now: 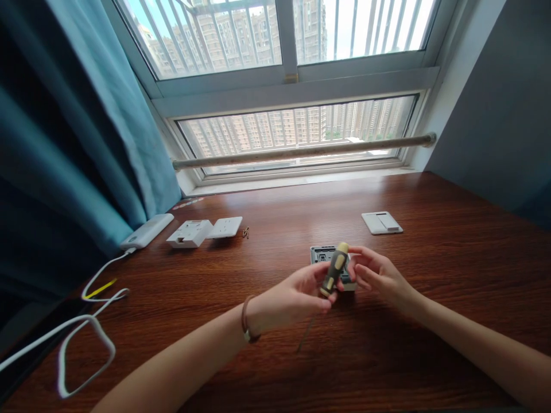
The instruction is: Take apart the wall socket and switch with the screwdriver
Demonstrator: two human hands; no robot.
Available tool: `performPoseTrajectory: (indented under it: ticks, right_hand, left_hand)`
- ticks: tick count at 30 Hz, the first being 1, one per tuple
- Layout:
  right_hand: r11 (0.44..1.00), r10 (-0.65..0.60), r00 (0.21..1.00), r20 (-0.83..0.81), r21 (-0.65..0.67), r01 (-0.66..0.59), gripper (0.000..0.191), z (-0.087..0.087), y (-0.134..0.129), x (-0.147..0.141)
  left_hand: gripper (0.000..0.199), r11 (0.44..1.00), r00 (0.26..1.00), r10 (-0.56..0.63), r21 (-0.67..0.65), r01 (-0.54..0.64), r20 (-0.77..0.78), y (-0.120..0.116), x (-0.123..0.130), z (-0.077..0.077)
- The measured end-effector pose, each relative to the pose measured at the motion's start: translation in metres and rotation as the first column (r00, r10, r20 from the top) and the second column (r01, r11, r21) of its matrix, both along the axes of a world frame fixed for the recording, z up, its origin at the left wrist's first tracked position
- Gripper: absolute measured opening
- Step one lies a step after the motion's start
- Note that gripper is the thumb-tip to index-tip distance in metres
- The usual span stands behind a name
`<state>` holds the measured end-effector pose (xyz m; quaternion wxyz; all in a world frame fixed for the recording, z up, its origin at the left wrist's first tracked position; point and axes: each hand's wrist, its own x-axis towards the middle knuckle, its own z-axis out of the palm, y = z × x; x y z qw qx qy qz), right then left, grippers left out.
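Observation:
A screwdriver (335,270) with a dark and yellow handle slants in front of me, its thin shaft pointing down toward the near left. My left hand (301,291) is closed round the handle. Beside the handle's yellow end is my right hand (381,276), fingers bent and apart, with nothing visible in them; whether its fingertips touch the handle I cannot tell. Behind both hands a wall switch (319,251) with its dark inner parts exposed rests on the table, partly hidden by the fingers and the handle.
Farther right lies a white switch cover (382,222). At the left are a white mounting box (189,234), a white socket plate (227,227) and several small screws (245,232). A white power bank (147,230) with a looping white cable (95,325) sits near the curtain (129,132).

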<state>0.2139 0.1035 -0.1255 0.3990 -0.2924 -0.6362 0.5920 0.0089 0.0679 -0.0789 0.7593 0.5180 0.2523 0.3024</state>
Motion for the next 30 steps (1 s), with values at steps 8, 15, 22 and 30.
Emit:
performPoseTrajectory:
  ticks: [8,15,22,30]
  right_hand:
    - [0.981,0.032,0.987,-0.158,-0.186,-0.061,0.023,0.002,-0.003,-0.003]
    - [0.886,-0.383,0.910,-0.160,-0.341,0.314,0.038,-0.002,0.037,0.018]
    - [0.888,-0.337,0.937,0.097,-0.297,0.350,0.036,-0.010,0.060,0.040]
    - [0.904,-0.419,0.734,0.534,0.321,0.282,0.036,-0.021,0.064,0.036]
  left_hand:
    - [0.040,0.883,0.954,0.028,0.455,0.117,-0.299,-0.012,0.003,-0.007]
    - [0.064,0.393,0.782,0.604,0.911,-0.127,-0.152,0.026,-0.027,-0.036]
    - [0.095,0.602,0.767,0.504,0.798,0.017,-0.397,0.044,-0.032,-0.059]
    - [0.079,0.707,0.820,0.431,0.706,-0.047,-0.377,0.043,-0.027,-0.057]
